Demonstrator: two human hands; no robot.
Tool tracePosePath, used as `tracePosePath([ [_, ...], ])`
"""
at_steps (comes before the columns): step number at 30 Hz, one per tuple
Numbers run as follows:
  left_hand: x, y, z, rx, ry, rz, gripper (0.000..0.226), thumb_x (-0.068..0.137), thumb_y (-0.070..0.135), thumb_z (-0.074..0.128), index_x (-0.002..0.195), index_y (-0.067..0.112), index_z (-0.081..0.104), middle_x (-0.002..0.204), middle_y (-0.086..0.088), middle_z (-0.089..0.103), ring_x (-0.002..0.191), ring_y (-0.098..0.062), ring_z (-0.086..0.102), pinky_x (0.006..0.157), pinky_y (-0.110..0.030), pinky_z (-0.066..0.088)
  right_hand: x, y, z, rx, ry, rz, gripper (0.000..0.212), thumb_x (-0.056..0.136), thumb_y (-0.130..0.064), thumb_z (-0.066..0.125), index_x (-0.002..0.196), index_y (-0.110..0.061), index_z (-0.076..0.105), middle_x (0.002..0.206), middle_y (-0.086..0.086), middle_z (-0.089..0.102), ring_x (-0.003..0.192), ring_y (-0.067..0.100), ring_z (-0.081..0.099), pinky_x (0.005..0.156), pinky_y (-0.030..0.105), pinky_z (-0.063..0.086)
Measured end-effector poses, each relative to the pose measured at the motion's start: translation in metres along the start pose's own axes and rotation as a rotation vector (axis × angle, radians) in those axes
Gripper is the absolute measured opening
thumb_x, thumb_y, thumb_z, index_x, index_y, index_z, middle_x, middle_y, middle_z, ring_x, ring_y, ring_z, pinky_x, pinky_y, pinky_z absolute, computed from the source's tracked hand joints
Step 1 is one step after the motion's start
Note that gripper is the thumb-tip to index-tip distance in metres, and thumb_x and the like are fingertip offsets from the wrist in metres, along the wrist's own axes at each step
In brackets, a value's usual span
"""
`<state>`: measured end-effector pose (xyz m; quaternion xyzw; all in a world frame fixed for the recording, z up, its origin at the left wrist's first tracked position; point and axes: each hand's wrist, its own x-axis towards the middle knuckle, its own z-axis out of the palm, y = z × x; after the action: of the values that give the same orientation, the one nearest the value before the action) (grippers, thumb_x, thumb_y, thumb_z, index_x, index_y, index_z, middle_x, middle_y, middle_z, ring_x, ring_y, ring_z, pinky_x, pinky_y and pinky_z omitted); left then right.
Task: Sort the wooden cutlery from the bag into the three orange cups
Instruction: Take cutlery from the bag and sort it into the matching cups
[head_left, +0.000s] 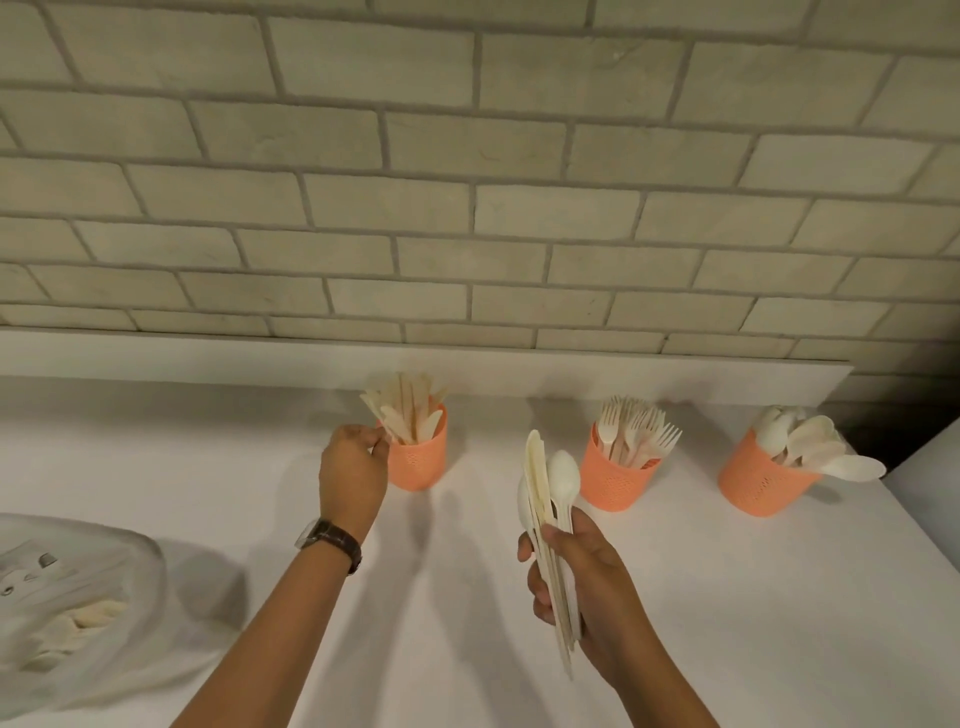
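Gripping a mixed bundle (545, 519) of wooden knives and spoons, the right hand (587, 587) hovers over the worktop (727, 597) just in front and slightly left of the fork cup (615, 480). Its fingers (540, 605) curl round the handles. The bundle's long axis stands nearly upright and tips a little toward the wall, with the working ends on top.

Of the 3 orange cups, the knife cup (421, 462) sits well left of the fork cup and the spoon cup (763, 483) well right of it. All 3 already hold many pieces.

The left hand (353, 473) is at the knife cup's near rim, and its fingers (376, 441) are bent against the knives there. I cannot tell whether they pinch 1 or merely touch it.

The bundle lies to the right of those fingers and nearer the body, so the left hand probably has to come back across before it can draw the next piece out by its upper end. A spoon (563, 475) showing at the top belongs in the cup farthest from that hand; the right hand is closer to it.

The bag (78, 597) lies far left of the fork cup with pieces inside, so sorting is not finished.
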<state>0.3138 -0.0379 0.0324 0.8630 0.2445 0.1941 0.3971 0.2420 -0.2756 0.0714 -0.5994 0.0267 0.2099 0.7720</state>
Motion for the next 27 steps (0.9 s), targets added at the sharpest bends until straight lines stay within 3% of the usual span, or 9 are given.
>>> tracePosePath([
  [6, -0.009, -0.007, -0.017, 0.218, 0.013, -0.017, 0.028, 0.091, 0.025, 0.056, 0.114, 0.013, 0.066, 0.128, -0.01, 0.05, 0.107, -0.031, 0.055, 0.094, -0.044, 0.045, -0.003, 0.003, 0.009, -0.277, 0.045, -0.132, 0.014, 0.097, -0.013, 0.045, 0.108, -0.02, 0.052, 0.074, -0.001, 0.058, 0.049, 0.012, 0.043, 0.047, 0.025, 0.039],
  [8, -0.027, 0.008, -0.029, 0.088, 0.006, -0.025, 0.023, 0.088, 0.026, 0.06, 0.109, 0.02, 0.066, 0.124, -0.006, 0.052, 0.096, -0.023, 0.059, 0.089, -0.034, 0.046, -0.003, 0.006, 0.01, -0.346, 0.071, -0.18, 0.008, 0.097, -0.012, 0.047, 0.103, -0.016, 0.049, 0.075, -0.001, 0.056, 0.045, 0.01, 0.041, 0.045, 0.024, 0.039],
  [10, -0.057, 0.031, -0.041, -0.131, -0.072, 0.004, 0.009, 0.084, 0.019, 0.064, 0.086, 0.027, 0.068, 0.101, 0.005, 0.062, 0.07, -0.005, 0.057, 0.07, -0.016, 0.042, -0.003, 0.009, 0.012, -0.38, 0.096, -0.21, 0.003, 0.096, -0.012, 0.048, 0.099, -0.015, 0.047, 0.074, 0.0, 0.055, 0.045, 0.01, 0.041, 0.045, 0.023, 0.039],
  [12, -0.093, 0.054, -0.047, -0.28, -0.239, 0.026, 0.012, 0.081, 0.017, 0.067, 0.073, 0.025, 0.068, 0.076, 0.013, 0.068, 0.058, -0.001, 0.054, 0.058, -0.009, 0.039, -0.001, 0.012, 0.014, -0.399, 0.116, -0.224, 0.004, 0.096, -0.012, 0.048, 0.098, -0.014, 0.046, 0.074, 0.001, 0.054, 0.045, 0.009, 0.043, 0.047, 0.023, 0.04],
  [14, -0.123, 0.068, -0.045, -0.349, -0.361, 0.024, 0.007, 0.078, 0.024, 0.07, 0.072, 0.025, 0.07, 0.073, 0.015, 0.07, 0.059, -0.002, 0.056, 0.061, -0.011, 0.044, -0.002, 0.014, 0.017, -0.399, 0.115, -0.237, 0.009, 0.096, -0.01, 0.047, 0.102, -0.016, 0.046, 0.074, 0.001, 0.054, 0.046, 0.009, 0.045, 0.048, 0.023, 0.042],
  [19, -0.141, 0.072, -0.03, -0.405, -0.342, -0.121, 0.016, 0.068, 0.038, 0.077, 0.074, 0.026, 0.067, 0.074, 0.008, 0.069, 0.068, -0.014, 0.067, 0.069, -0.03, 0.057, -0.009, 0.017, 0.027, -0.435, 0.054, -0.264, 0.018, 0.096, -0.01, 0.044, 0.11, -0.022, 0.044, 0.074, 0.002, 0.056, 0.052, 0.008, 0.048, 0.051, 0.029, 0.046],
  [24, -0.139, 0.076, -0.032, -0.479, -0.331, -0.23, 0.027, 0.066, 0.021, 0.082, 0.081, 0.015, 0.061, 0.073, -0.005, 0.066, 0.066, -0.024, 0.069, 0.067, -0.038, 0.06, -0.016, 0.02, 0.03, -0.526, 0.011, -0.28, 0.039, 0.093, -0.005, 0.045, 0.125, -0.026, 0.037, 0.087, -0.007, 0.061, 0.058, 0.004, 0.056, 0.055, 0.026, 0.05],
  [27, -0.138, 0.074, -0.036, -0.57, -0.398, -0.302, 0.03, 0.065, 0.011, 0.082, 0.088, 0.009, 0.063, 0.072, -0.009, 0.068, 0.064, -0.022, 0.068, 0.062, -0.032, 0.059, -0.017, 0.019, 0.026, -0.568, -0.014, -0.295, 0.046, 0.093, -0.009, 0.051, 0.121, -0.041, 0.033, 0.101, -0.014, 0.062, 0.079, 0.002, 0.064, 0.068, 0.025, 0.055],
])
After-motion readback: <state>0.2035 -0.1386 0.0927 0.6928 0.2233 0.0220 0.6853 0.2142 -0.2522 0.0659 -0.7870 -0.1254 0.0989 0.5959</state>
